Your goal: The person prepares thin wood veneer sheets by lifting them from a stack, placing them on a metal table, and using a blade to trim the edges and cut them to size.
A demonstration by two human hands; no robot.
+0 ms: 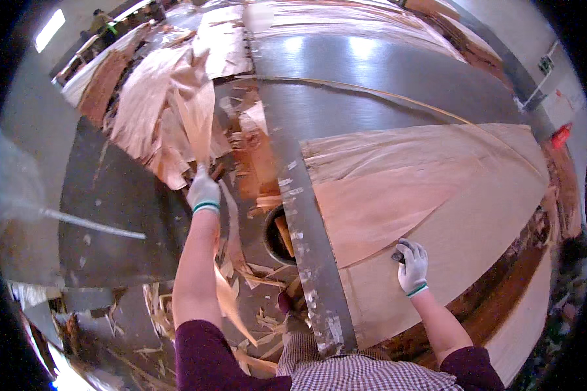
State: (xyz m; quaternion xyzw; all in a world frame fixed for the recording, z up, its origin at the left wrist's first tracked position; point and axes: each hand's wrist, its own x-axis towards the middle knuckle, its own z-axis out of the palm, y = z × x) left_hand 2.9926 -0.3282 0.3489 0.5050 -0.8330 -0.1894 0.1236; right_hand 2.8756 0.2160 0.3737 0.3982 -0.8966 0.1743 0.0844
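Note:
My left hand (pixel 204 190), in a white glove with a green-banded cuff, is closed on a long strip of wood veneer (pixel 197 124). The strip fans out wider beyond the fingers, towards the pile of veneer sheets (pixel 143 111). My right hand (pixel 413 267), gloved the same way, grips a small dark object (pixel 401 253) whose kind I cannot make out. It is over a large veneer sheet (pixel 398 189) spread on the grey table (pixel 372 72). A reddish piece of veneer lies within that sheet, its slanting edge running close to my right fingers.
A thin, bowed strip (pixel 372 91) crosses the table. Below the table's left edge stands a dark bucket (pixel 277 234) with wood pieces inside. Veneer scraps (pixel 261 319) litter the floor by my feet. More stacked veneer (pixel 502 313) lies along the right. Another person (pixel 101 23) is far left.

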